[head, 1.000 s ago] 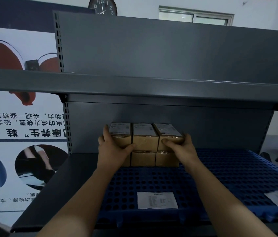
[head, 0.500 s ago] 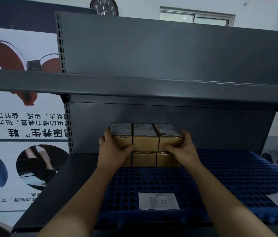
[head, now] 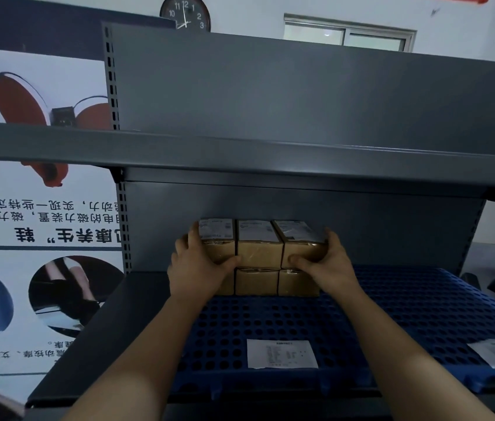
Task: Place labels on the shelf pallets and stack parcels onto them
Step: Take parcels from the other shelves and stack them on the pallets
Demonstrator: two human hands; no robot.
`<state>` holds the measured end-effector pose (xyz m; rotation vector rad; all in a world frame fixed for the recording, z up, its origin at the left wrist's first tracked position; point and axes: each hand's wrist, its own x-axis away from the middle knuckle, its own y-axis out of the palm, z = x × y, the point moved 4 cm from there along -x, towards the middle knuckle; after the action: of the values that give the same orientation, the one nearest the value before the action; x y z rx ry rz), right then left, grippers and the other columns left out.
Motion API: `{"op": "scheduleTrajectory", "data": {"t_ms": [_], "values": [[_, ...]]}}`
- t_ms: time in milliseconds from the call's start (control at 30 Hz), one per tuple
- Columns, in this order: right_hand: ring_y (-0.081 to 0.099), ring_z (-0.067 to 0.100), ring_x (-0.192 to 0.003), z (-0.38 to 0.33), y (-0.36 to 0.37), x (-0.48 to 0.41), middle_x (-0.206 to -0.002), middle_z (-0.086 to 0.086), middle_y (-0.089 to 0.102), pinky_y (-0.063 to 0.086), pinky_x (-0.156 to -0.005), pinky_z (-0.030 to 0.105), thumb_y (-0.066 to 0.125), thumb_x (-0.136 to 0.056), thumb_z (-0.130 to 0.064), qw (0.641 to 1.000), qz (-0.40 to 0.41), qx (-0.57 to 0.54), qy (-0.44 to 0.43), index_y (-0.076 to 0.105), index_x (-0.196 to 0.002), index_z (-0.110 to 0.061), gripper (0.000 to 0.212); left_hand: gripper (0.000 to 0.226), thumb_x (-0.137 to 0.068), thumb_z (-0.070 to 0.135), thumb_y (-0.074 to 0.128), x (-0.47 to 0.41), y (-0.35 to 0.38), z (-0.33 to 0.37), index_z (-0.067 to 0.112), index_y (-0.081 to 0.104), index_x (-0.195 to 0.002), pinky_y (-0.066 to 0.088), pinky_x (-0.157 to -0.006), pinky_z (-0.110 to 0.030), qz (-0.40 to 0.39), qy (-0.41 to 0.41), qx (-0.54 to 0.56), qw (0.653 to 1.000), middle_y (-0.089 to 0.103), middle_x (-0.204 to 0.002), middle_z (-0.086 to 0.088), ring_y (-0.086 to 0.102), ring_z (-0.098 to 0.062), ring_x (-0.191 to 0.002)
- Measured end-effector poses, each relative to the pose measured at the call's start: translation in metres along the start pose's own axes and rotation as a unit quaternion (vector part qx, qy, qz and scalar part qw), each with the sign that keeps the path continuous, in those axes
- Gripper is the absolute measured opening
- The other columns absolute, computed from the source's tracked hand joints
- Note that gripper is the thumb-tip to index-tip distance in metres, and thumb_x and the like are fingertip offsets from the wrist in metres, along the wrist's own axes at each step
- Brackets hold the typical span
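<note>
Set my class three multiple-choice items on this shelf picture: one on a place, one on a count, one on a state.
1. Where on the blue pallet does the stack of parcels stand?
A. At its front edge. B. At its back. C. In its right corner.
2. How many parcels form the top row?
A. Two. B. Five. C. Three.
3. What are the hands doing?
A. The left hand and right hand grip the top row's ends. B. Both hang free. C. One holds a pen.

Answers: B, the stack sits near the back panel; C, three box fronts show side by side; A, thumbs and fingers wrap the end boxes.
</note>
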<state>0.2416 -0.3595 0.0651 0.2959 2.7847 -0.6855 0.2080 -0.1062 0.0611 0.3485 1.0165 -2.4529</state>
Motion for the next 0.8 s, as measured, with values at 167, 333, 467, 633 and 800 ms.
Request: {"op": "scheduleTrajectory", "data": {"t_ms": [167, 333, 467, 633, 800], "values": [[0.030, 0.027, -0.139, -0.007, -0.013, 0.014, -0.153, 0.008, 0.030, 0.033, -0.113, 0.043, 0.080, -0.074, -0.042, 0.996, 0.033, 0.076, -0.024, 0.019, -0.152, -0.023, 0.101, 0.086, -0.083, 0.059, 0.057, 0.009, -0.010, 0.019, 0.013, 0.025, -0.149, 0.028, -0.111, -0.051, 0.076, 0.089, -0.057, 0.992, 0.036, -0.148, -0.014, 0.037, -0.032, -0.133], [0.037, 0.030, -0.134, -0.011, -0.031, 0.045, -0.145, 0.013, 0.043, 0.033, -0.111, 0.045, 0.068, -0.085, -0.040, 0.972, 0.076, 0.214, -0.064, 0.040, -0.143, -0.012, 0.070, 0.064, -0.087, 0.049, 0.042, 0.038, -0.009, 0.057, 0.012, 0.046, -0.138, 0.027, -0.111, -0.050, 0.076, 0.203, -0.055, 0.975, 0.049, -0.140, -0.011, 0.046, -0.030, -0.126], [0.038, 0.028, -0.135, -0.004, -0.051, 0.084, -0.141, 0.007, 0.048, 0.024, -0.115, 0.051, 0.062, -0.088, -0.041, 0.945, 0.092, 0.301, -0.084, 0.051, -0.134, -0.016, 0.053, 0.059, -0.087, 0.053, 0.037, 0.070, 0.009, 0.080, 0.017, 0.055, -0.130, 0.031, -0.106, -0.046, -0.007, 0.243, -0.064, 0.968, 0.055, -0.135, -0.006, 0.049, -0.027, -0.123], [0.028, 0.023, -0.143, 0.017, -0.095, 0.147, -0.152, 0.004, 0.038, 0.009, -0.120, 0.043, 0.054, -0.092, -0.046, 0.906, 0.115, 0.408, -0.018, 0.039, -0.146, -0.014, 0.064, 0.053, -0.093, 0.052, 0.040, 0.125, 0.045, 0.108, 0.021, 0.050, -0.135, 0.035, -0.104, -0.043, -0.099, 0.286, -0.046, 0.952, 0.054, -0.136, 0.000, 0.048, -0.022, -0.123], [0.021, 0.018, -0.146, 0.045, -0.151, 0.230, -0.155, 0.001, 0.033, 0.004, -0.121, 0.043, 0.050, -0.094, -0.047, 0.882, 0.138, 0.444, 0.079, 0.036, -0.147, -0.017, 0.063, 0.051, -0.095, 0.048, 0.041, 0.201, 0.081, 0.145, 0.022, 0.047, -0.138, 0.032, -0.106, -0.039, -0.184, 0.339, -0.022, 0.922, 0.051, -0.139, 0.003, 0.046, -0.019, -0.127]]}}
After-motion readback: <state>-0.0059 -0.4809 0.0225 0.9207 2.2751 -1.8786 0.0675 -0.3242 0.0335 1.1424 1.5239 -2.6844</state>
